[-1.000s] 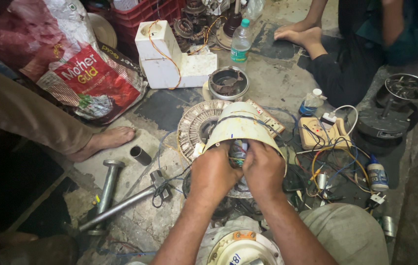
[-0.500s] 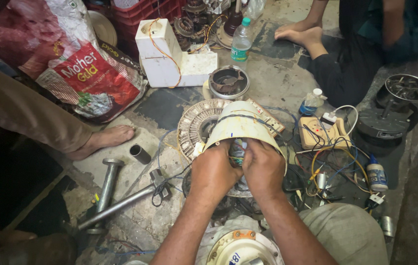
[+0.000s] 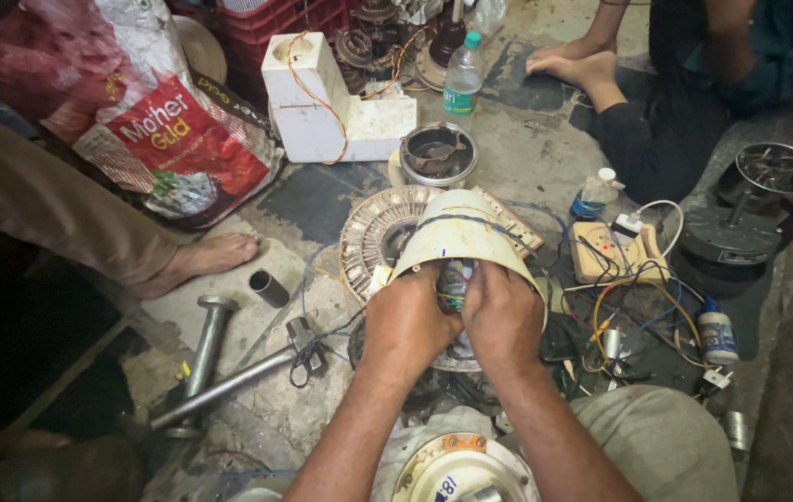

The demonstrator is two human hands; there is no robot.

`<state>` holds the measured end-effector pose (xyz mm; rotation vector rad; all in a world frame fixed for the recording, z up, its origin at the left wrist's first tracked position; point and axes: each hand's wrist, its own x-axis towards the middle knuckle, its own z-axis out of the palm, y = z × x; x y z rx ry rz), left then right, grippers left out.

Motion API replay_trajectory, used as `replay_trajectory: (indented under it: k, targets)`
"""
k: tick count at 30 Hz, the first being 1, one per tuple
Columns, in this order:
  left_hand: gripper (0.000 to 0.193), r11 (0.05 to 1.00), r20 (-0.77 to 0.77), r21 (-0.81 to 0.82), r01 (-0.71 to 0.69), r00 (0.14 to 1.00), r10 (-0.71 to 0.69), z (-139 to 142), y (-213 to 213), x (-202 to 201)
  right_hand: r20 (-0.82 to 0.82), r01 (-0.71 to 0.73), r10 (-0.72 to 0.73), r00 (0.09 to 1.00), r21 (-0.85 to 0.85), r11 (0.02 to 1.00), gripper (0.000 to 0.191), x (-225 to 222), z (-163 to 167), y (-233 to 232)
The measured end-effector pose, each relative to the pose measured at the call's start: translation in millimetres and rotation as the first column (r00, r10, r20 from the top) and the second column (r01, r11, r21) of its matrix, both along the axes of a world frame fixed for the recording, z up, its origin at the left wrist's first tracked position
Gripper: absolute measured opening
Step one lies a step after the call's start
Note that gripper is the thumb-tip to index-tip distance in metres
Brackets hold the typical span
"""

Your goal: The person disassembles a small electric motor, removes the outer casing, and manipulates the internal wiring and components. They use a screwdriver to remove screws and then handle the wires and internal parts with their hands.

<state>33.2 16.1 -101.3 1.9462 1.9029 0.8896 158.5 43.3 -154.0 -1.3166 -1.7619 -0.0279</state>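
Cluttered concrete floor [image 3: 545,158]; left hand [image 3: 407,321] and right hand [image 3: 501,316] closed on cream motor housing [image 3: 457,232], wiring [image 3: 452,290] inside; housing off, coil disc [image 3: 373,237] bare beside, nothing reassembled yet

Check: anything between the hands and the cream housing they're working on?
Nothing visible. The left hand and right hand are both already on the open end of the cream housing, fingers around a small part at its mouth. Blue wire runs over the shell, not between.

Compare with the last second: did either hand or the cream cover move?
No visible change. Left hand and right hand stay pressed together inside the cream cover, working on a small part between them; the cover stays put on the floor, over the round ribbed plate.
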Motion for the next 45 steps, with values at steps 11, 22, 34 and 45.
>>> replay_trajectory:
  k: [11, 22, 34, 45]
  targets:
    - [0.052, 0.999, -0.023, -0.020, -0.029, 0.999, 0.028, -1, -1, 5, -0.049, -0.025, 0.026, 0.998, 0.025, 0.999, 0.026, 3, -1, 0]
    - [0.051, 0.999, -0.052, -0.036, -0.028, 0.998, 0.026, 1, 0, 10, -0.030, -0.011, 0.011, 0.999, -0.004, 1.000, 0.032, 6, 0, -3]
    - [0.055, 0.994, -0.080, -0.103, -0.037, 0.996, 0.029, 2, 0, 20, -0.057, -0.001, -0.001, 0.998, -0.034, 0.999, 0.029, 16, -6, 0]
    - [0.041, 0.998, -0.042, -0.050, -0.025, 0.999, 0.023, -3, -3, 18, 0.008, 0.025, -0.025, 1.000, -0.119, 0.993, 0.027, 12, -8, 0]
